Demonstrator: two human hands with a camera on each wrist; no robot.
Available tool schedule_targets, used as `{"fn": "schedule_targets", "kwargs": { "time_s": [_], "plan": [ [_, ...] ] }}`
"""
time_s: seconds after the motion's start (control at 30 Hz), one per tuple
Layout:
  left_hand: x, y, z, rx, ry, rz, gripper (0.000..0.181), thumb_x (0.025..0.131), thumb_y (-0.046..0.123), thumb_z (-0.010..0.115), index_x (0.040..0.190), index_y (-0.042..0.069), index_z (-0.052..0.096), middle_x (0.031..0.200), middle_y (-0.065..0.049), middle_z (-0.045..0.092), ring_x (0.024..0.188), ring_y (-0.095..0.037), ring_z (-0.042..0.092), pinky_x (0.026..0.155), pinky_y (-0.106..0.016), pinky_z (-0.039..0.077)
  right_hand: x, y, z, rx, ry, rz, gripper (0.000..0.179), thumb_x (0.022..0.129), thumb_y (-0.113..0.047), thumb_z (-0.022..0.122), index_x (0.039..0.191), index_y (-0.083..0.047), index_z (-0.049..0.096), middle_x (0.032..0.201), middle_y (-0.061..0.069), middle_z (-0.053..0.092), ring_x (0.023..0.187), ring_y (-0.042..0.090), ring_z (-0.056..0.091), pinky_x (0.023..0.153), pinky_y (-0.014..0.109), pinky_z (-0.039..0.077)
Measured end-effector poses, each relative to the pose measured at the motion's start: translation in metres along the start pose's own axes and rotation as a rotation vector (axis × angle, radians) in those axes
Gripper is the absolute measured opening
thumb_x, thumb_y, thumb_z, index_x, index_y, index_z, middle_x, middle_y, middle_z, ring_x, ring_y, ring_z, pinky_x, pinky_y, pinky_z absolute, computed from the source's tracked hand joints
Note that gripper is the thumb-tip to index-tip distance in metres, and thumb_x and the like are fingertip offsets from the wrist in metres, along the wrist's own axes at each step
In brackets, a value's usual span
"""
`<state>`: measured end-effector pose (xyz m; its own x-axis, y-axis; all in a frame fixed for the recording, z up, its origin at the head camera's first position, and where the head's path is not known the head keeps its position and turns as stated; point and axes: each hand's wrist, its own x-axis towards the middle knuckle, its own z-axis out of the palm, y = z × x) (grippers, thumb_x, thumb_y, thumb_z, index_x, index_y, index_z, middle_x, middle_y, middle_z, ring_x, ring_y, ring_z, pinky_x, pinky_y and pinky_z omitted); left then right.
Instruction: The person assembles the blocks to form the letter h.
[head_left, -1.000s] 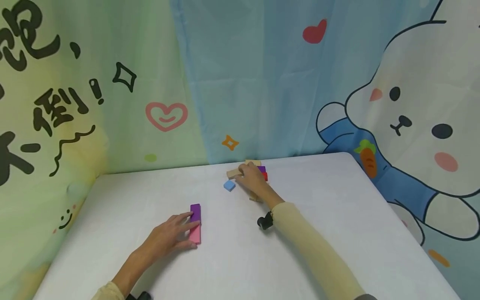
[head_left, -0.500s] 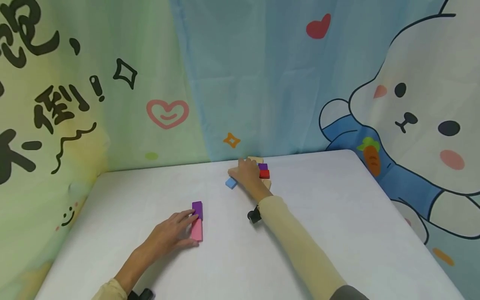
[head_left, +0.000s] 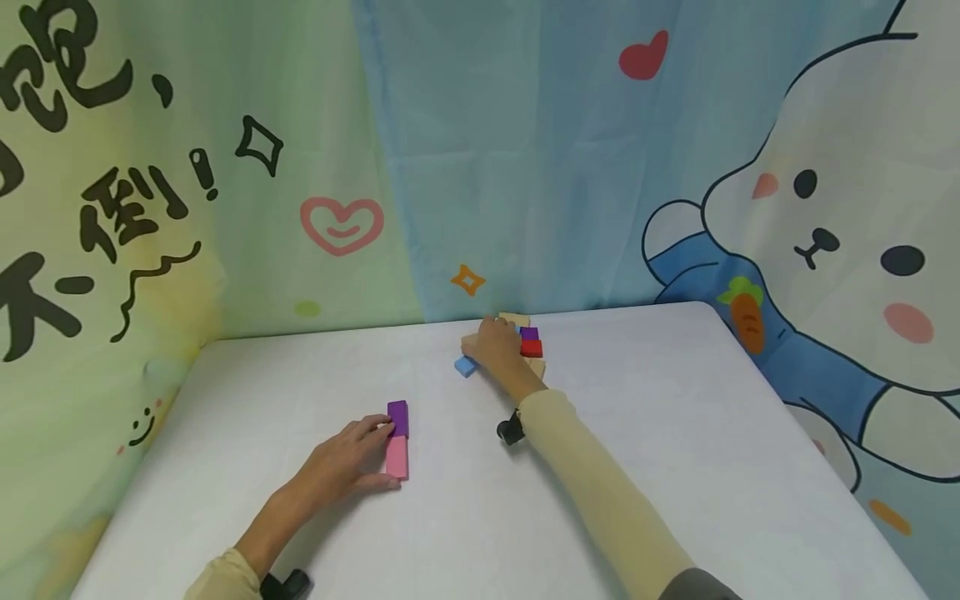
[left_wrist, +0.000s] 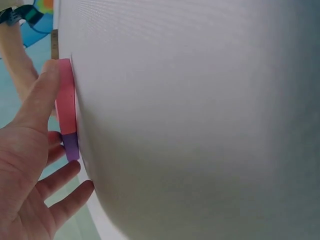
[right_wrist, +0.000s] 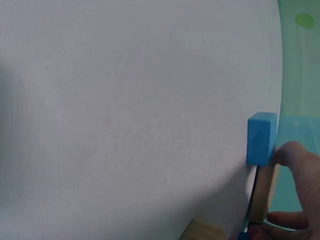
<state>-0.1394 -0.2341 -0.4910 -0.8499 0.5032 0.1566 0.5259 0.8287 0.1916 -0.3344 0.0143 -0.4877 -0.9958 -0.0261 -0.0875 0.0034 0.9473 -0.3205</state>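
My left hand (head_left: 341,462) rests beside a pink block (head_left: 397,458) and a purple block (head_left: 398,418), which lie end to end. The left wrist view shows its thumb against the pink block (left_wrist: 66,97) and its fingers spread near the purple block (left_wrist: 71,146). At the back of the table, my right hand (head_left: 501,346) holds a plain wooden block (right_wrist: 262,195), thumb at one end and fingers at the other. A blue block (right_wrist: 261,139) stands close to that thumb. Part of the held block is hidden in the head view.
Around the right hand lie a red block (head_left: 531,348), another purple block (head_left: 529,333) and other wooden blocks, one (head_left: 514,318) at the back edge. The white table (head_left: 637,400) ends at a printed curtain (head_left: 480,167).
My right hand has turned and its wrist has shifted left, uncovering more of the red block and a wooden block. The left hand stays by the pink and purple blocks.
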Motion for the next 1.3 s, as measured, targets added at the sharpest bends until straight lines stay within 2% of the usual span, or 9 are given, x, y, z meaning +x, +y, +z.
{"fn": "schedule_targets", "kwargs": {
  "time_s": [0.07, 0.13, 0.27, 0.43, 0.53, 0.6, 0.73, 1.03, 1.3],
  "plan": [
    [0.000, 0.000, 0.000, -0.002, -0.009, -0.005, 0.080, 0.077, 0.053, 0.074, 0.137, 0.006, 0.054, 0.138, -0.011, 0.053, 0.120, -0.028, 0.057, 0.084, -0.044, 0.057, 0.000, 0.002, 0.000, 0.075, 0.012, -0.010, 0.056, 0.085, -0.041, 0.066, 0.120, 0.000, 0.052, 0.116, 0.016, 0.058, 0.111, 0.029, 0.053, 0.097, 0.042, 0.052],
    [0.000, 0.000, 0.000, -0.003, -0.013, -0.011, 0.080, 0.076, 0.054, 0.074, 0.137, 0.006, 0.053, 0.138, -0.010, 0.053, 0.121, -0.028, 0.057, 0.084, -0.044, 0.057, 0.001, 0.004, -0.001, 0.167, 0.010, -0.066, 0.057, 0.084, -0.039, 0.067, 0.122, 0.001, 0.053, 0.119, 0.015, 0.058, 0.113, 0.029, 0.052, 0.099, 0.043, 0.051],
    [-0.001, -0.001, 0.000, 0.000, -0.008, -0.013, 0.080, 0.076, 0.055, 0.074, 0.137, 0.007, 0.054, 0.137, -0.010, 0.054, 0.120, -0.028, 0.058, 0.085, -0.044, 0.057, 0.000, -0.001, -0.003, 0.264, -0.046, -0.295, 0.059, 0.083, -0.039, 0.071, 0.126, 0.000, 0.056, 0.123, 0.013, 0.059, 0.114, 0.026, 0.052, 0.099, 0.041, 0.050],
    [-0.002, -0.002, 0.001, 0.019, -0.002, -0.008, 0.081, 0.075, 0.057, 0.074, 0.136, 0.007, 0.055, 0.136, -0.009, 0.055, 0.117, -0.028, 0.060, 0.085, -0.043, 0.057, -0.012, -0.021, -0.002, 0.215, -0.175, -0.607, 0.061, 0.084, -0.038, 0.071, 0.131, -0.002, 0.057, 0.121, 0.012, 0.059, 0.109, 0.022, 0.055, 0.096, 0.035, 0.049],
    [-0.001, -0.003, 0.001, 0.022, -0.004, -0.008, 0.081, 0.075, 0.058, 0.073, 0.136, 0.008, 0.055, 0.135, -0.009, 0.054, 0.117, -0.027, 0.060, 0.085, -0.042, 0.057, -0.020, -0.034, -0.002, 0.179, -0.227, -0.746, 0.058, 0.084, -0.035, 0.073, 0.129, -0.002, 0.059, 0.117, 0.012, 0.061, 0.105, 0.019, 0.055, 0.092, 0.031, 0.048],
    [-0.001, -0.004, 0.001, 0.019, -0.006, -0.007, 0.081, 0.075, 0.060, 0.072, 0.136, 0.008, 0.055, 0.136, -0.008, 0.054, 0.117, -0.027, 0.060, 0.085, -0.042, 0.057, -0.024, -0.040, -0.001, 0.153, -0.240, -0.803, 0.057, 0.083, -0.035, 0.074, 0.127, -0.001, 0.060, 0.114, 0.011, 0.062, 0.101, 0.017, 0.054, 0.087, 0.028, 0.047],
    [0.000, -0.004, 0.002, 0.008, -0.004, -0.003, 0.081, 0.076, 0.060, 0.071, 0.136, 0.008, 0.055, 0.135, -0.008, 0.055, 0.116, -0.026, 0.061, 0.085, -0.042, 0.057, -0.030, -0.047, 0.004, 0.095, -0.263, -0.844, 0.056, 0.083, -0.037, 0.074, 0.126, -0.004, 0.060, 0.111, 0.008, 0.062, 0.096, 0.014, 0.052, 0.083, 0.024, 0.045],
    [0.001, -0.004, 0.002, 0.003, -0.004, -0.006, 0.082, 0.075, 0.060, 0.071, 0.136, 0.008, 0.054, 0.136, -0.007, 0.054, 0.117, -0.026, 0.060, 0.086, -0.041, 0.057, -0.037, -0.056, 0.008, 0.110, -0.314, -0.801, 0.053, 0.087, -0.035, 0.072, 0.129, -0.006, 0.058, 0.120, 0.008, 0.063, 0.109, 0.018, 0.058, 0.097, 0.030, 0.048],
    [0.002, -0.004, 0.002, -0.004, 0.015, 0.001, 0.082, 0.074, 0.058, 0.074, 0.136, 0.008, 0.055, 0.136, -0.007, 0.054, 0.117, -0.026, 0.060, 0.084, -0.041, 0.057, -0.036, -0.063, 0.013, 0.047, -0.318, -0.815, 0.050, 0.088, -0.034, 0.070, 0.129, -0.007, 0.060, 0.126, 0.007, 0.064, 0.116, 0.018, 0.057, 0.103, 0.031, 0.045]
  ]
}}
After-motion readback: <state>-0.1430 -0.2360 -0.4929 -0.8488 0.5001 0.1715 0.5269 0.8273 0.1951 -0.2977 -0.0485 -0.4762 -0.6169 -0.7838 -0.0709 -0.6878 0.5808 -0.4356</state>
